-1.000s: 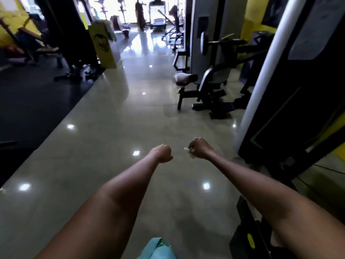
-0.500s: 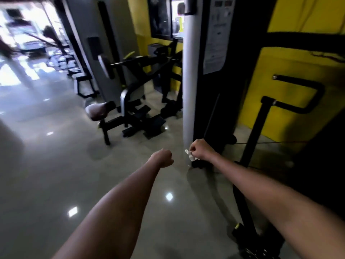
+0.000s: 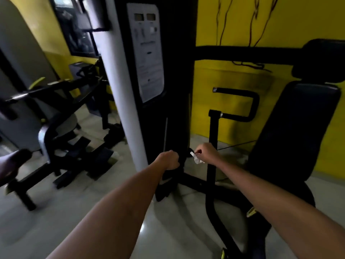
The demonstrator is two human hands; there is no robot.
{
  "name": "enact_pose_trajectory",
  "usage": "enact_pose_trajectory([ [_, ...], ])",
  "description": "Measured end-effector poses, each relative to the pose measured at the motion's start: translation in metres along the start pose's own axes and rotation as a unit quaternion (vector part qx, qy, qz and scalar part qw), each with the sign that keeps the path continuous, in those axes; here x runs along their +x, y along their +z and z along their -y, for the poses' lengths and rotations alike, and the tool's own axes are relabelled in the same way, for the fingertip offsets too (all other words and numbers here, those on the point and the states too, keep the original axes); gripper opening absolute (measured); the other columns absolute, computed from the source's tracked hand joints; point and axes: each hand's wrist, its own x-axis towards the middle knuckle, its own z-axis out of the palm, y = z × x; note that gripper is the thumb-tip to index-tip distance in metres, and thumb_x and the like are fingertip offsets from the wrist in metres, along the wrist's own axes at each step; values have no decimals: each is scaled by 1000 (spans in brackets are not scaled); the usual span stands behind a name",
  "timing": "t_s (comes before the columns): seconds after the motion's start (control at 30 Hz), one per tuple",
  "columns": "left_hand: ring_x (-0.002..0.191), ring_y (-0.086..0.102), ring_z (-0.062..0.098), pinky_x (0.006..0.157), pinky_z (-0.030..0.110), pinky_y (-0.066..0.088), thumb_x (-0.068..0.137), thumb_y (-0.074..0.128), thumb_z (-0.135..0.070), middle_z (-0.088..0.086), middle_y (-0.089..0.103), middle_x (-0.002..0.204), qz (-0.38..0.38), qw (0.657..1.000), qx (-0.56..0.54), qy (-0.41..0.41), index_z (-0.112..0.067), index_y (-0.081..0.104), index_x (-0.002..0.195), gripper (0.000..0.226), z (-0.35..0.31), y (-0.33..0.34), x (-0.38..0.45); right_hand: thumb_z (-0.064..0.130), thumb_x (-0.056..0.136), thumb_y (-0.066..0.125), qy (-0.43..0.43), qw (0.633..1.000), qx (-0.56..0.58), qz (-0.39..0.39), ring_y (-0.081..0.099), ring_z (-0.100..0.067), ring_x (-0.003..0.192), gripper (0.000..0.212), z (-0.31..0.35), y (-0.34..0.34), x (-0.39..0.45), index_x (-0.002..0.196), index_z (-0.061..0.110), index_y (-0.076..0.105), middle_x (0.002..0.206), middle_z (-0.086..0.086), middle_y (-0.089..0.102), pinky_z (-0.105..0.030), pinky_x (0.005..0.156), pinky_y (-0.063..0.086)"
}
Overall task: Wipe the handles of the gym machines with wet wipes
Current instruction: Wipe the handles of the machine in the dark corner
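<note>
Two bare forearms reach out over a glossy grey floor [image 3: 168, 230] in a gym. The left hand [image 3: 169, 159] is balled into a fist with nothing visible in it. Just beside it, the right hand [image 3: 207, 153] pinches a small crumpled white wet wipe [image 3: 196, 158] between curled fingers, the wipe hanging at the hand's inner side, clear of any handle. Beyond the hands rises a black machine tower [image 3: 175, 71] with a white side column [image 3: 119, 81] and a printed instruction panel [image 3: 149, 53]. To its right stand a black U-shaped handle [image 3: 250, 105] on an upright post and a padded black seat back [image 3: 291, 128], against a yellow wall [image 3: 280, 19]. Another machine [image 3: 61, 131] sits far left.
</note>
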Motion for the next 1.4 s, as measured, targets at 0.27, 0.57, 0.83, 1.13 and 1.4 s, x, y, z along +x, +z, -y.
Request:
enact_pose_trajectory([
  [0.27, 107, 56, 31, 83, 37, 46, 97, 42, -21, 17, 59, 117, -3, 996, 33, 83, 1, 60, 111, 31, -44, -58, 143, 15, 86, 63, 115, 992, 34, -36, 62, -20, 64, 23, -86, -59, 79, 72, -2, 70, 72, -15, 68, -34, 61, 49],
  [0.57, 111, 54, 33, 86, 37, 43, 90, 54, -30, 15, 55, 118, -55, 986, 29, 154, -7, 55, 115, 33, -89, -66, 317, 13, 87, 59, 200, 978, 13, -61, 60, -21, 74, 25, -182, -102, 158, 68, -2, 68, 74, -15, 64, -24, 61, 37],
  [0.83, 141, 18, 28, 115, 43, 14, 92, 54, -33, 12, 19, 154, -110, 982, -57, 139, -10, 23, 145, 65, -96, -56, 446, 28, 97, 49, 126, 982, -46, -133, 65, -31, 72, 41, -238, -168, 241, 75, -3, 66, 78, -18, 68, -31, 54, 43],
  [1.13, 138, 32, 28, 113, 47, 19, 89, 11, -69, 11, 51, 137, -216, 941, -235, 110, -8, 53, 131, 85, -113, -7, 516, 20, 92, 56, 59, 947, -127, -288, 62, -33, 79, 20, -285, -212, 298, 93, 8, 72, 88, -15, 67, -39, 55, 51],
  [1.4, 129, 35, 23, 104, 42, 27, 96, 28, -52, 7, 59, 126, -301, 919, -244, 69, -12, 60, 123, 58, -123, 11, 530, 14, 85, 57, 36, 943, -141, -298, 66, -30, 79, 20, -312, -192, 321, 94, 11, 74, 91, -10, 72, -33, 54, 53],
])
